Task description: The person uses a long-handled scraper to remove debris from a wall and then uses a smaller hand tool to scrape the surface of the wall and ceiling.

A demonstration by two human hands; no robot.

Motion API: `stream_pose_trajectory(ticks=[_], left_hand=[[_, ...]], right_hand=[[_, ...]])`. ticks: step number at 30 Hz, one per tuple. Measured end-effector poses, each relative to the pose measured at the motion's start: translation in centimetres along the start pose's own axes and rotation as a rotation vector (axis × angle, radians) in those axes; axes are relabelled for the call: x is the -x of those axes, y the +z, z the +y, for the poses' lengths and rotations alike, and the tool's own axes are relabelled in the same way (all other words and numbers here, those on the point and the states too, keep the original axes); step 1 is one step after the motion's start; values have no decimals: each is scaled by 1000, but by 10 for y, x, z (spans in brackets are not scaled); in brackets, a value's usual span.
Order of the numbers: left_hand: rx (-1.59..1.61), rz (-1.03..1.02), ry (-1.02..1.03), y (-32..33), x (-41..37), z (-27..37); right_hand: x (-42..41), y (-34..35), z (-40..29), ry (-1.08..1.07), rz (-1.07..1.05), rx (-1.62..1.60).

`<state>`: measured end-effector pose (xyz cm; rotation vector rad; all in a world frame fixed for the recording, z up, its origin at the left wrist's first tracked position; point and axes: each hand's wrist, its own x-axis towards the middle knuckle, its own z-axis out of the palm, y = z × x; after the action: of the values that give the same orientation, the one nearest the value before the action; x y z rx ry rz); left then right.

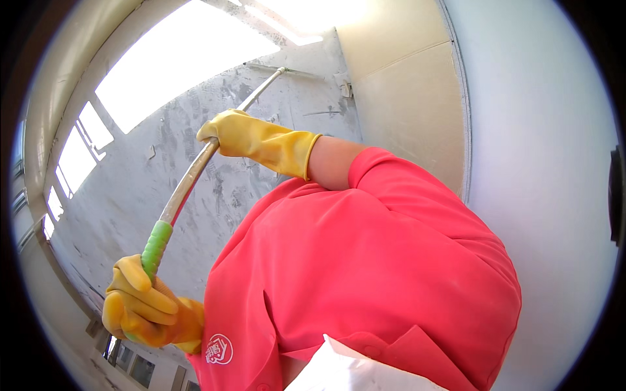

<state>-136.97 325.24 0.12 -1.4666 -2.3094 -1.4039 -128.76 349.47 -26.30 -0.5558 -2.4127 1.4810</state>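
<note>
Yellow rubber gloves cover both of my hands. My left hand [146, 305], at the lower left, is closed around the green ribbed grip [157, 242] at the end of a long pole [188, 183]. Further down the pole, my right hand [244, 139] wraps around the shaft with the arm across my body. The pole runs away to a thin, wide crossbar head [293, 72], like that of a floor squeegee, which lies against the grey floor [195, 234]. Dark smears and scuffs mark that floor.
Bright sunlight patches [190, 54] fall across the floor. A beige panel [411, 97] and a pale wall [533, 122] stand at the right. A small scrap [346, 90] lies near the panel's foot. Windows [142, 371] show at the lower left.
</note>
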Motion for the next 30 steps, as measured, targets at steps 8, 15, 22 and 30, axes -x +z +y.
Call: stream_pose_trajectory(ticks=[8,15,22,30], left_hand=[[677,-330,179,61,-37,-25],[787,-391,240,57,-68,-51],[851,-414,290,63,-86,-57],[794,-498,327,70,-102,-50]], right_hand=[[-21,23,30,141,-26,217],[-41,25,28,161,17,171],[-51,23,27,149,19,156],[-47,13,29,151,129,101]])
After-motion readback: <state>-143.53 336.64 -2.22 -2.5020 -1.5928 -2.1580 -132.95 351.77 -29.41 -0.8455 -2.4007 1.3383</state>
